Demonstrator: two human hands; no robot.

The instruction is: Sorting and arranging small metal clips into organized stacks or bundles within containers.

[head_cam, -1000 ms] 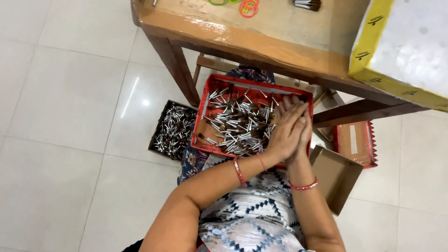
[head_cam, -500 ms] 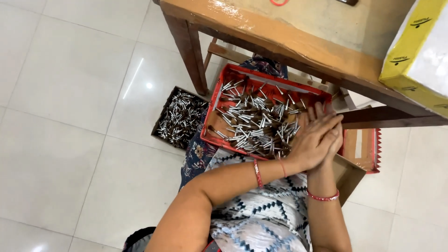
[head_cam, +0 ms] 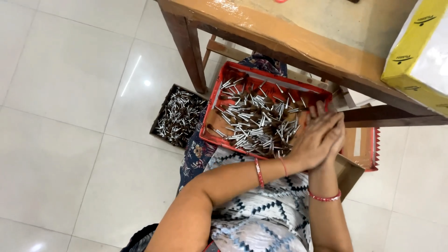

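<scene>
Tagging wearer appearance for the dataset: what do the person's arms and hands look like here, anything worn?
Both arms are bare, no sleeves showing and no gloves. The left hand has a thin red bangle on its wrist, with a finer red thread closer to the hand. The right hand has a red beaded bracelet at its wrist. No rings can be made out.

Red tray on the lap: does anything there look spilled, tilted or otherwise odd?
Nothing looks spilled. The red tray sits tilted on the person's lap, yet the small metal pieces stay inside it in a loose jumble. The left hand and right hand are pressed together at its right end. The dark box on the floor holds similar pieces.
</scene>
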